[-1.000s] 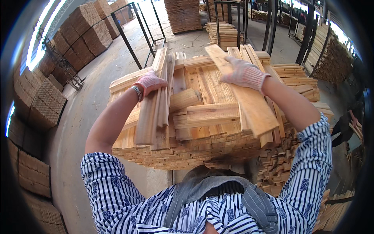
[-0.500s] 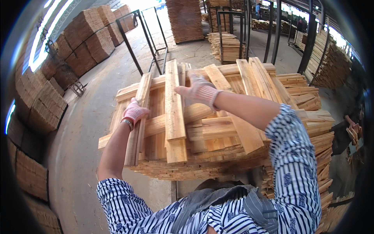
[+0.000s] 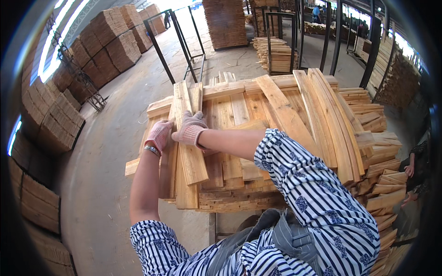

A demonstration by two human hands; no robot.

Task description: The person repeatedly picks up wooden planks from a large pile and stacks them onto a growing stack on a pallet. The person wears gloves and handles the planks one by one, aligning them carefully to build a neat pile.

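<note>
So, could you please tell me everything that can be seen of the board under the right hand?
The board is long, flat and narrow, with straight edges; it looks like bare, pale yellow-brown wood. It lies on another board toward the stack's left side, slightly slanted, its near end angled right. The gloved right hand covers its middle; whether the left hand touches it is unclear.

Your left hand point(image 3: 160, 133): gloved, forearm point(image 3: 145, 188) forward. Your right hand point(image 3: 192, 130): gloved, just right of left hand, thumb point(image 3: 176, 136) spread.
</note>
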